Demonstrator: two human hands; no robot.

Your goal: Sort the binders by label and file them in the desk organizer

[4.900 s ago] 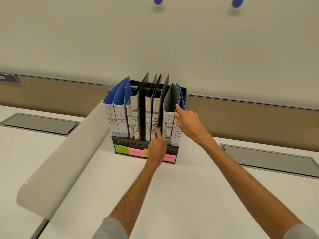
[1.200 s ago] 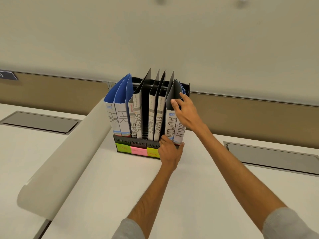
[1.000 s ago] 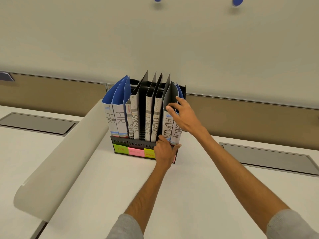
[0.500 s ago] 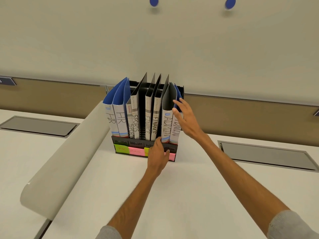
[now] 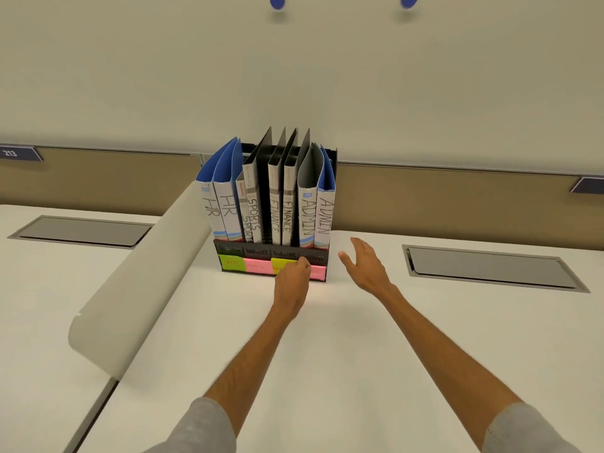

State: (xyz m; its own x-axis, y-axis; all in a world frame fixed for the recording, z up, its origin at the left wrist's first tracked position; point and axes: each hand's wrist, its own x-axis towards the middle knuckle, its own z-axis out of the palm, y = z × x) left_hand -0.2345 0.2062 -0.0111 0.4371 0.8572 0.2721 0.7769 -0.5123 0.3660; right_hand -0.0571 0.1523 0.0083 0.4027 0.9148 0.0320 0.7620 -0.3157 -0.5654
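A black desk organizer [image 5: 258,251] stands at the back of the white desk, holding several upright binders. From left to right their spines read HR [image 5: 228,206] twice, SPORTS [image 5: 254,212] twice, FINANCE [image 5: 276,212] twice and ADMIN [image 5: 308,217] twice. Green, pink and yellow sticky labels [image 5: 258,266] run along the organizer's front. My left hand [image 5: 292,277] rests against that front strip with loosely curled fingers and holds nothing. My right hand [image 5: 364,266] hovers just right of the organizer, fingers spread, touching no binder.
A large curled white sheet [image 5: 140,273] lies diagonally to the left of the organizer. Grey recessed hatches sit in the desk at the left [image 5: 81,230] and right [image 5: 490,268]. A brown panel and wall rise directly behind the organizer.
My right hand has let go of the ADMIN binders and dropped down to the right of the organizer. My left hand slid lower on the front strip, its fingers curling.
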